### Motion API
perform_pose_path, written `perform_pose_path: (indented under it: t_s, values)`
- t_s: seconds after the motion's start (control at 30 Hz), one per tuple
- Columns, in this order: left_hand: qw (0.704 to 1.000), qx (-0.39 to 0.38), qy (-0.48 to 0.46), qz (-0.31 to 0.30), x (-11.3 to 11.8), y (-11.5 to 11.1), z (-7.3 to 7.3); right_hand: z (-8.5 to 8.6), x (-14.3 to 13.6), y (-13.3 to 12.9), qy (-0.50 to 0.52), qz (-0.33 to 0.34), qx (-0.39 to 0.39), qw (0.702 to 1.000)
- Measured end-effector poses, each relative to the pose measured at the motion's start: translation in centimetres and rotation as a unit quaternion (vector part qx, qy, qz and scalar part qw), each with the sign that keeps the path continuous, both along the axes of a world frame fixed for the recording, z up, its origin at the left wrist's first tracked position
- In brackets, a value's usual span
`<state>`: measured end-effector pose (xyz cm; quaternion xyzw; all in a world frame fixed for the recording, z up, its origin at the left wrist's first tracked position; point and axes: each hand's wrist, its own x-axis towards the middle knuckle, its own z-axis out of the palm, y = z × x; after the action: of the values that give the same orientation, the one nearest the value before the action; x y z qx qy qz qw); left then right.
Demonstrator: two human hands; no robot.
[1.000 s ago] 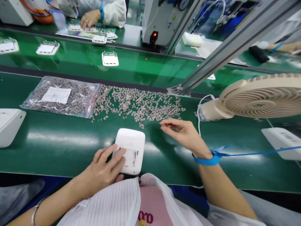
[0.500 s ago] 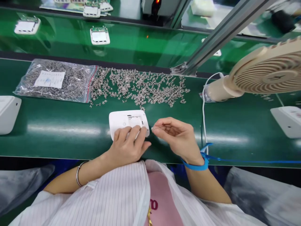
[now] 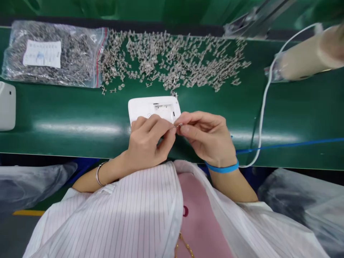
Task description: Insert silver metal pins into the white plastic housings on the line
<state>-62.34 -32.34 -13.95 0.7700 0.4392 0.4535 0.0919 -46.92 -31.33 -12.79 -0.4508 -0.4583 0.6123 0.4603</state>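
A small metal contact piece [image 3: 178,125] is pinched between the fingertips of both hands. My left hand [image 3: 150,138] grips its left end with thumb and forefinger, while my right hand [image 3: 208,138] holds the other end. Just behind the fingers lies a white plastic casing [image 3: 139,105] with a recessed compartment facing up; my left hand covers its near edge. Beyond the casing, a loose spread of small metal contact pieces [image 3: 172,61] covers the far side of the green bench [image 3: 67,125].
A zip bag [image 3: 72,68] full of metal pieces lies at the far left. Another white casing [image 3: 6,105] stands at the left edge. To the right are a fan's base [image 3: 301,59], a white cable [image 3: 264,104] and a blue wrist-strap cord [image 3: 295,144].
My left hand has come off the casing's surface and closed on the metal piece that my right hand holds. The hands have come together, and the view has tilted downward.
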Motion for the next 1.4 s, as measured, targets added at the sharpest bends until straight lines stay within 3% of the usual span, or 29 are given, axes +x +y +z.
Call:
perform_pose_path:
  t_s: [0.1, 0.2, 0.3, 0.37, 0.43, 0.57, 0.77, 0.9, 1.07, 1.2, 1.4]
  values:
    - [1.000, -0.006, 0.005, 0.015, 0.3, 0.1, -0.2, -0.5, -0.8, 0.1, 0.018, -0.004, -0.013, 1.000]
    - [0.997, 0.015, 0.042, 0.068, 0.8, 0.0, -0.6, -0.9, -1.2, 0.1, 0.009, 0.004, -0.003, 1.000]
    - [0.973, 0.094, 0.141, 0.154, 1.3, -0.3, -1.4, -0.9, -1.0, 0.3, -0.064, -0.028, 0.085, 0.994]
    - [0.951, 0.128, 0.229, 0.162, 1.6, -0.6, -2.1, -0.7, -0.6, 0.6, -0.172, -0.058, 0.189, 0.965]
    - [0.937, 0.137, 0.296, 0.125, 1.7, -0.9, -2.7, -0.5, -0.1, 1.2, -0.289, -0.059, 0.283, 0.912]
    - [0.932, 0.151, 0.320, 0.080, 1.5, -0.9, -3.2, -0.1, 0.8, 2.9, -0.435, 0.019, 0.375, 0.818]
    - [0.930, 0.163, 0.316, 0.093, 1.3, -0.5, -3.0, -0.3, 1.1, 4.7, -0.534, 0.158, 0.420, 0.717]
    - [0.927, 0.174, 0.318, 0.098, 1.1, -0.5, -2.8, -0.2, 0.7, 5.0, -0.598, 0.194, 0.409, 0.662]
    - [0.927, 0.163, 0.330, 0.079, 0.9, -0.5, -2.5, 0.1, -0.5, 5.2, -0.633, 0.216, 0.455, 0.588]
    - [0.926, 0.158, 0.335, 0.077, 0.8, -0.5, -2.3, 0.2, -1.3, 5.3, -0.651, 0.236, 0.462, 0.554]
    - [0.927, 0.153, 0.335, 0.074, 0.7, -0.8, -2.4, 0.5, -1.1, 5.5, -0.671, 0.250, 0.407, 0.567]
